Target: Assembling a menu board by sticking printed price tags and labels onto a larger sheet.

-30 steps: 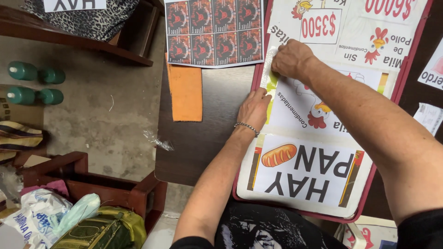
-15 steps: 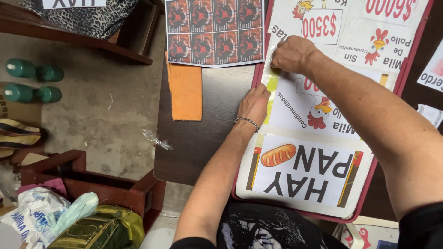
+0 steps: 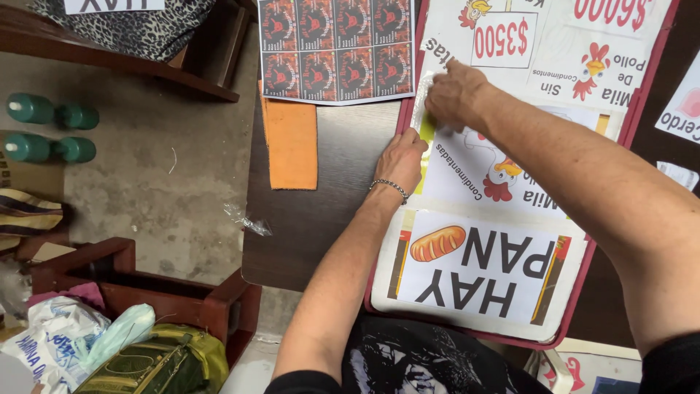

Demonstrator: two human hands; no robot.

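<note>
A large white sign board with a dark red rim [image 3: 576, 292] lies on a dark wooden table [image 3: 321, 219]. Printed paper signs cover it: one with a bread loaf picture [image 3: 477, 270] nearest me, one with a cartoon chicken [image 3: 496, 175] in the middle. My left hand [image 3: 401, 160], wearing a bead bracelet, presses on the board's left edge beside the chicken sign. My right hand [image 3: 456, 95] is farther up, fingers pinched on a clear shiny strip [image 3: 421, 106] at the sign's upper left corner.
An orange rectangular pad [image 3: 292, 142] and a sheet of dark printed stickers [image 3: 335, 47] lie on the table to the left. On the concrete floor stand green bottles [image 3: 51, 131], a wooden frame [image 3: 146, 292], and plastic bags [image 3: 95, 343]. A crumpled clear scrap [image 3: 246, 219] lies by the table edge.
My right hand has shifted slightly left and up along the sign's corner, now pinching the clear strip. My left hand has stayed pressed on the board's left edge.
</note>
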